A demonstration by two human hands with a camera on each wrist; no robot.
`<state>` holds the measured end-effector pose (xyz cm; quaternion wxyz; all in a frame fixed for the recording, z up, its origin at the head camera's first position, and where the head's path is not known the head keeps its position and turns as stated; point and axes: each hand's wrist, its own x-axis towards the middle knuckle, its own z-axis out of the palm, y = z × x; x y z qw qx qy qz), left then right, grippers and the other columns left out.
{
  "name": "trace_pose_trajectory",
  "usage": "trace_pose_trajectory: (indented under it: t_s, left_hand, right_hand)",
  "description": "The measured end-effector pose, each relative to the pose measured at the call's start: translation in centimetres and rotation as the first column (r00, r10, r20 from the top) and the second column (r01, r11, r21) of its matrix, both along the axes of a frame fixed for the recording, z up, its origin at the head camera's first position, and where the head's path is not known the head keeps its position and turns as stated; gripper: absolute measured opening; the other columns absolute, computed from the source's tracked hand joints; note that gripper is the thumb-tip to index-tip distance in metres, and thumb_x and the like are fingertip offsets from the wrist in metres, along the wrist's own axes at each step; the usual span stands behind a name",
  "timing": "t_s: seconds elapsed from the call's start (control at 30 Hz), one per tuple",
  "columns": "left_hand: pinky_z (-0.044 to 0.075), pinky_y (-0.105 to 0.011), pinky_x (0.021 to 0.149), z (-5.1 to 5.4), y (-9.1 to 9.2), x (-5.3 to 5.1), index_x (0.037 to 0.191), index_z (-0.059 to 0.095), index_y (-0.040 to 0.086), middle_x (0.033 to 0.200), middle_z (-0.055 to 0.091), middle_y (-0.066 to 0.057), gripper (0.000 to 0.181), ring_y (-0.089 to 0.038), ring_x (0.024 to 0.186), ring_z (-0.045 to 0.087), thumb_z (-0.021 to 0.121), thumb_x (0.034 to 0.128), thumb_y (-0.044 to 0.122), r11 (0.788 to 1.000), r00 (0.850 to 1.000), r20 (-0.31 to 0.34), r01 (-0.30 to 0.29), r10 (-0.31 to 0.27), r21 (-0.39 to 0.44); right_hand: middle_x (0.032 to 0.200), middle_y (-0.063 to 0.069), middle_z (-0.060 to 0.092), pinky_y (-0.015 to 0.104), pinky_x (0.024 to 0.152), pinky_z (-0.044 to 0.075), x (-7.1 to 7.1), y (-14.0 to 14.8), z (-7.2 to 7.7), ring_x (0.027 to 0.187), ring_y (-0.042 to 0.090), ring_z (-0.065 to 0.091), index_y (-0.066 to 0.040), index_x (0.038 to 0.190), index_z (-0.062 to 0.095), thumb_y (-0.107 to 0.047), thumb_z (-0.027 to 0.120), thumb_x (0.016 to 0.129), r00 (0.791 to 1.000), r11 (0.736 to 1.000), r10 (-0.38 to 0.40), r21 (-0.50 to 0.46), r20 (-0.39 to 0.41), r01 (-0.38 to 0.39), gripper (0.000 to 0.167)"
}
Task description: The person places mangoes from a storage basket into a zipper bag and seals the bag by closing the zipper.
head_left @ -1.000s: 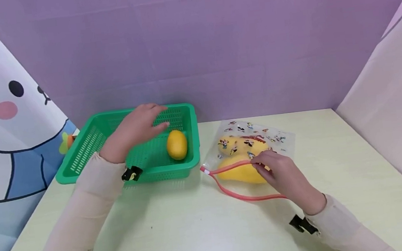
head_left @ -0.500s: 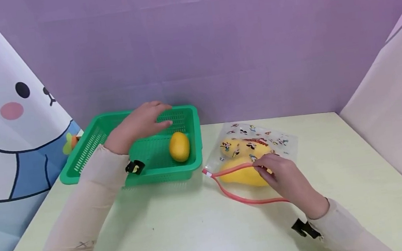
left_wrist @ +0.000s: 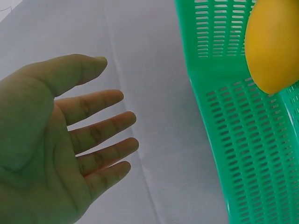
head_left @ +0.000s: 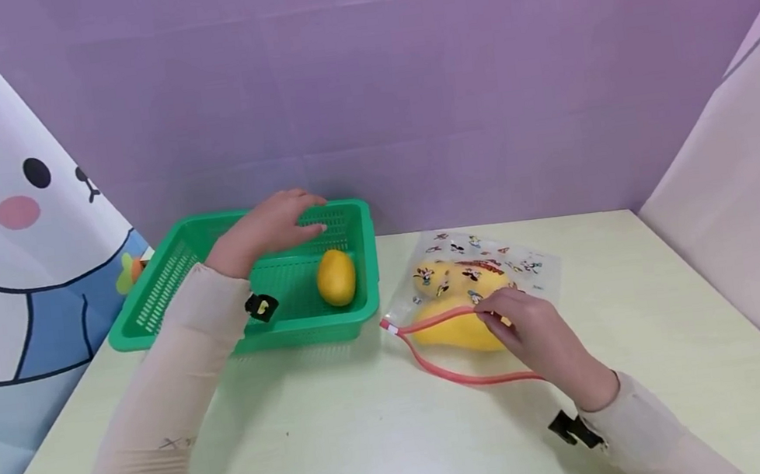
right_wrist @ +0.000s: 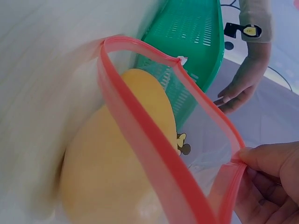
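In the head view, my left hand (head_left: 273,226) hovers over the green basket (head_left: 320,324), fingers spread and touching nothing. A yellow mango (head_left: 336,277) lies in the basket's right part, to the right of and below that hand. The left wrist view shows the bare palm (left_wrist: 51,144) with the mango (left_wrist: 273,44) apart from it. My right hand (head_left: 538,328) pinches the red zip rim of a clear printed bag (head_left: 544,273) between thumb and fingers. The bag's mouth gapes toward me. Yellow mangoes (head_left: 457,334) lie inside, partly hidden by the print and my hand.
The table (head_left: 377,456) stretches in front of the basket and bag. Behind them stands a purple cloth backdrop (head_left: 406,93), with printed cloths at both sides. A small carrot-shaped item (head_left: 127,272) shows by the basket's left rim.
My left hand has shifted slightly to the right above the basket. The right hand keeps its pinch on the bag's rim, and the mangoes stay where they were.
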<state>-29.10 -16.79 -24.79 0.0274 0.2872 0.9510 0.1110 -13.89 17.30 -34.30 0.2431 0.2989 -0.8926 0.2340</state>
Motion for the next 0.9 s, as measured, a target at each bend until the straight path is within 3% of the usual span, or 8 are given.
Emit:
trace_pose_trajectory:
  t_s: [0.47,0.73,0.9]
  left_hand:
    - [0.029,-0.051,0.108,-0.6,0.3,-1.5,0.138,0.045,0.004,0.142,0.043,-0.017,0.049,-0.036,0.133,0.034,0.054,0.0953,0.026,1.0,0.999,0.038,0.009,-0.009,0.011]
    - [0.028,-0.05,0.109,-1.0,0.9,-1.9,0.137,0.045,0.002,0.142,0.043,-0.018,0.049,-0.036,0.133,0.034,0.055,0.095,0.025,1.0,0.999,0.05,0.002,-0.003,0.016]
    - [0.028,-0.049,0.109,-1.5,1.1,-2.0,0.137,0.045,0.0,0.142,0.043,-0.019,0.049,-0.036,0.134,0.034,0.054,0.0955,0.024,0.999,0.997,0.076,0.027,-0.029,0.023]
  right_hand:
    - [0.086,0.004,0.068,0.025,0.061,0.055,0.0,-0.2,0.1,0.075,0.014,0.063,-0.004,0.091,0.07,0.004,0.078,0.07,1.0,1.0,0.004,0.006,-0.007,-0.004,0.023]
    - [0.087,0.004,0.068,0.025,0.061,0.055,0.0,-0.2,0.2,0.075,0.014,0.063,-0.004,0.092,0.07,0.003,0.078,0.072,1.0,1.0,-0.003,0.007,0.022,0.003,0.023]
    - [0.086,0.003,0.068,0.023,0.061,0.054,0.0,-0.3,0.1,0.075,0.013,0.062,-0.005,0.091,0.07,0.003,0.078,0.071,1.0,1.0,-0.005,0.003,0.017,0.005,0.023]
